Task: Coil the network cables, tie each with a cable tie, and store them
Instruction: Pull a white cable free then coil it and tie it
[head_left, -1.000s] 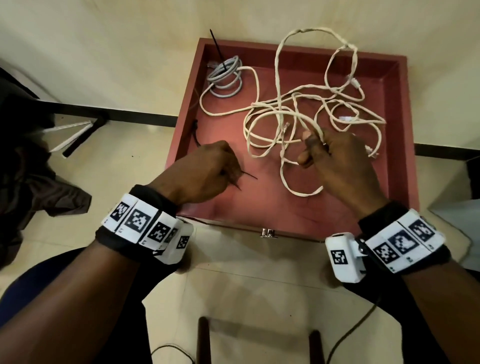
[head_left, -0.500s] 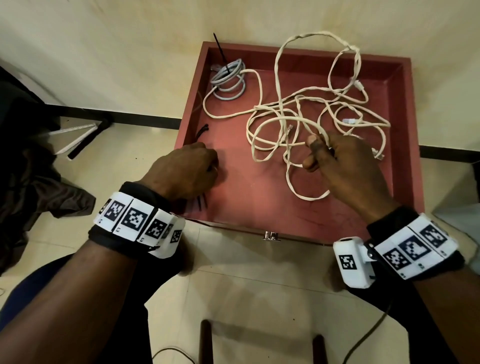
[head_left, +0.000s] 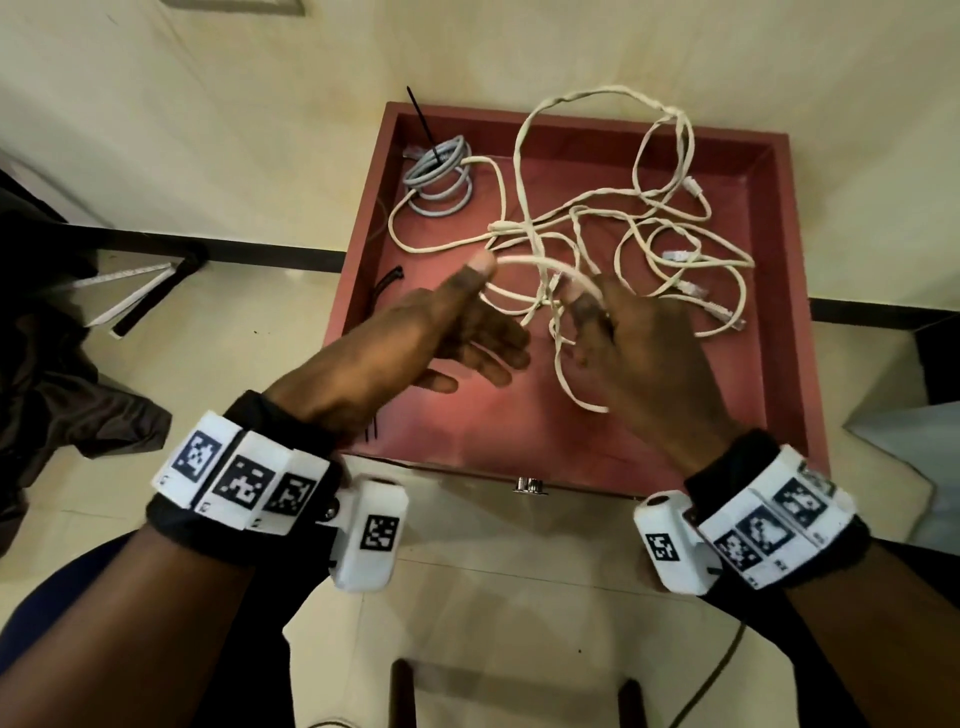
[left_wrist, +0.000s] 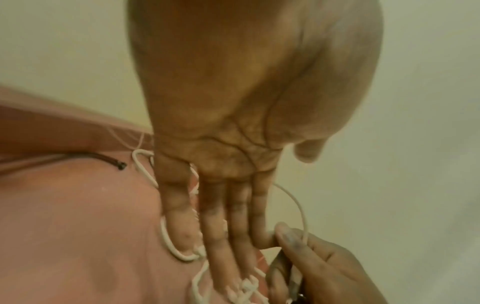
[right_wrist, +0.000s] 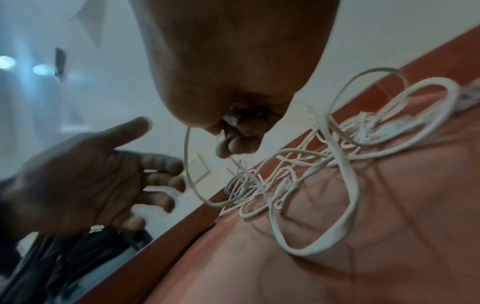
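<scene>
While the right hand (head_left: 639, 343) pinches the white cable (head_left: 535, 265), its strand arcs leftward to the flat, empty left hand (head_left: 457, 338).

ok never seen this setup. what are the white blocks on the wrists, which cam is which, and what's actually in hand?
No robot here: a person works with bare hands. The white blocks on the wrist bands carry printed square markers, and each wrist has a small camera. The big picture comes from a head camera looking down; the other two look along each hand from the wrist.

On the floor sits a red tray. In it lies a tangled white cable and, at the far left corner, a grey cable already coiled, with a black cable tie sticking up from it.

The right hand pinches a strand of the white cable. The left hand is open with fingers straight, and a loop of that cable arches over to its thumb.
</scene>
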